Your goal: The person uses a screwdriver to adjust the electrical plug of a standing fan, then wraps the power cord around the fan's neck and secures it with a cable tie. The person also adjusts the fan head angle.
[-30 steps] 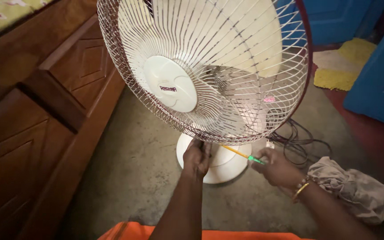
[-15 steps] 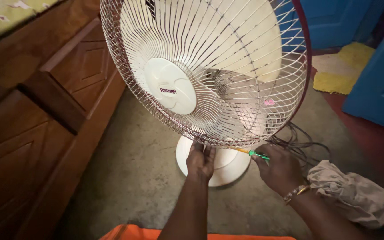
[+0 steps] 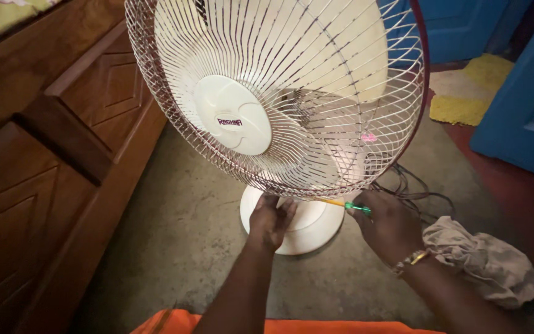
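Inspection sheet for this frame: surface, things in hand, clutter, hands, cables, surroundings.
Surface: grey concrete floor, bare and dusty-looking.
Things in hand: pedestal fan with wire guard, on a round white base; screwdriver with green and yellow handle, pointed at the guard's lower rim.
Clutter: crumpled beige cloth on the floor.
Hands: left hand at the guard's bottom edge; right hand holds the screwdriver, bracelet on the wrist.
Cables: dark cord looped behind the base.
Surroundings: wooden cabinet, blue door, yellow mat.
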